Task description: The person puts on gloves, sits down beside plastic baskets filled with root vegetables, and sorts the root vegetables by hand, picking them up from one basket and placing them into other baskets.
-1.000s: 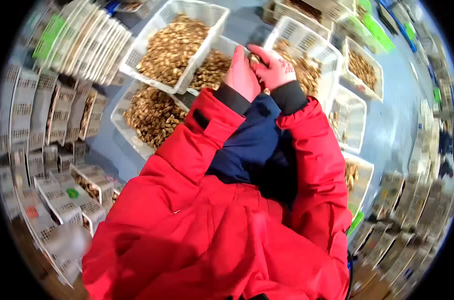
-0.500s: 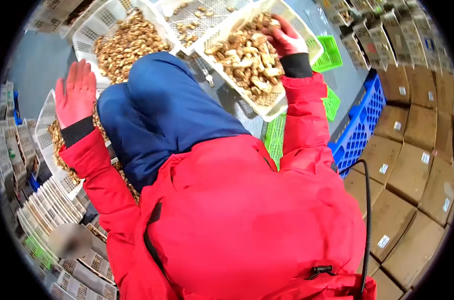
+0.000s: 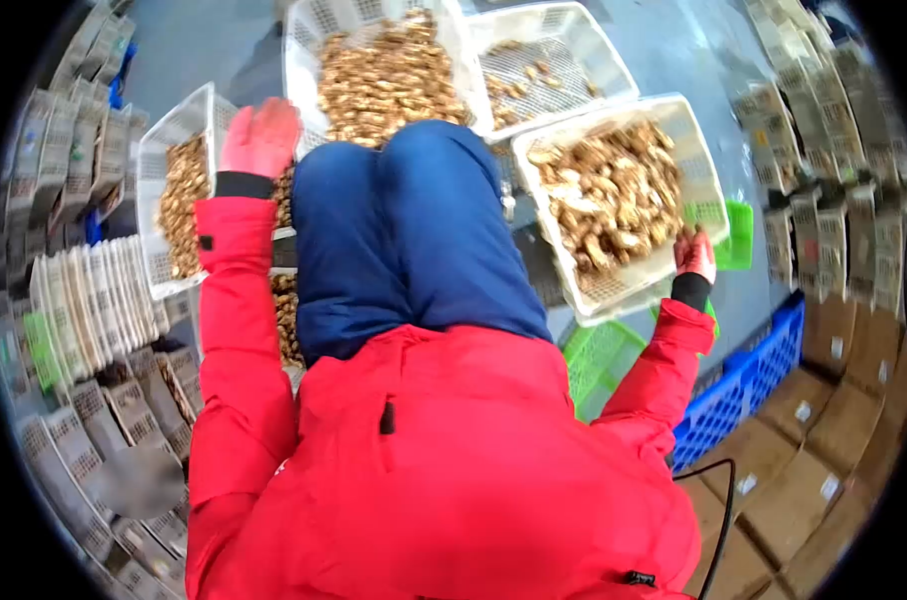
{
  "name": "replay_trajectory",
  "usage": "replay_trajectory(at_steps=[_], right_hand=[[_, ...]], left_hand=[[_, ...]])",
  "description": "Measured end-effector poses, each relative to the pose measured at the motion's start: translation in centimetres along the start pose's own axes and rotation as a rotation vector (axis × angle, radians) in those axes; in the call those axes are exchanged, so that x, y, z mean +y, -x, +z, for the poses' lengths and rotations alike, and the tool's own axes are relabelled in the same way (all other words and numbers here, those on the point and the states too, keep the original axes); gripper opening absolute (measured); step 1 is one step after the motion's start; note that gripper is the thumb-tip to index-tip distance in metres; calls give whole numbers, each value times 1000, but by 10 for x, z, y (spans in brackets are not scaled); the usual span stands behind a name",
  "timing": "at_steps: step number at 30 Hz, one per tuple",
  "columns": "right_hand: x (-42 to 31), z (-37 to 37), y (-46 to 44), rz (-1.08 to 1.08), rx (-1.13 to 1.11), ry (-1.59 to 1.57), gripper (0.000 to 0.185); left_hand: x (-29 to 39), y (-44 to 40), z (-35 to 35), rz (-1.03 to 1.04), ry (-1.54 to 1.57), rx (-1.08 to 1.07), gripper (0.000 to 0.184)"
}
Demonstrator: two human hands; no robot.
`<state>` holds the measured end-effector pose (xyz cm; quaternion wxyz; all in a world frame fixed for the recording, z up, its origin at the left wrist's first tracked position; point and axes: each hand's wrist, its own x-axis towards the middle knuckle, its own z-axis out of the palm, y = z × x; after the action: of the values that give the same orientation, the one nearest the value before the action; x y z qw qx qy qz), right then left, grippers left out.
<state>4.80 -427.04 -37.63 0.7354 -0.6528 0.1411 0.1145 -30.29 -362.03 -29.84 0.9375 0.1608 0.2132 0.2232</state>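
Broadly, a smooth blue-grey floor point(image 3: 204, 50) spreads beneath everything, and over its lower middle lies the person's puffy red jacket point(image 3: 454, 440), its fabric softly creased. The matte blue trousers point(image 3: 414, 240) come next, knees together and bent. At lower right, flat-sided cardboard boxes point(image 3: 794, 500) with small pale labels adjoin a blue latticed plastic pallet point(image 3: 739, 395).

White perforated plastic baskets ring the knees: the centre basket point(image 3: 309, 60), deep in small, tightly packed brown lumps; the right-hand basket point(image 3: 709, 214), tilted in view, filled with larger knobbly brown pieces point(image 3: 614, 190), glossy and irregular; the mesh-bottomed basket point(image 3: 574, 80), thinly scattered with bits; and the narrower left-hand basket point(image 3: 152, 180), holding more small lumps. Green plastic baskets point(image 3: 604, 360) show below the right-hand one, and slim pale baskets point(image 3: 99, 305) stand nested at left.

Smaller still, the left hand point(image 3: 262, 138) reaches between the left-hand and centre baskets, fingers extended and slightly apart, with nothing visible in them. The right hand point(image 3: 696, 252) is at the near outer corner of the right-hand basket, fingers partly curled; whether they grip anything cannot be told.
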Motion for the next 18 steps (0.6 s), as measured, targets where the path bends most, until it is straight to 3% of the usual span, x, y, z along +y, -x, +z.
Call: replay_trajectory(at_steps=[1,3,5,7,9,13,16,17,18], right_hand=[[-28,52,15,-62,-204,-31,45],[-70,167,43,-56,-405,67,42],[-62,251,27,27,-686,119,43],[-28,335,7,181,-922,131,35],[4,416,13,267,-1096,250,38],[127,550,-17,399,-1263,484,34],[190,617,-22,86,-1320,807,45],[205,630,-23,-249,-1276,998,50],[206,644,-21,-396,-1189,1164,53]], left_hand=[[-11,2,5,52,-11,164,46],[-22,-3,-6,18,-60,239,56],[-28,-19,-34,-49,-174,247,62],[-31,-35,-51,-120,-239,255,64],[-35,-54,-58,-191,-262,251,64],[-48,-87,-67,-229,-223,395,71],[-58,-115,-77,-246,-226,512,80],[-60,-121,-64,-238,-262,601,83],[-58,-131,-74,-263,-280,566,82]])
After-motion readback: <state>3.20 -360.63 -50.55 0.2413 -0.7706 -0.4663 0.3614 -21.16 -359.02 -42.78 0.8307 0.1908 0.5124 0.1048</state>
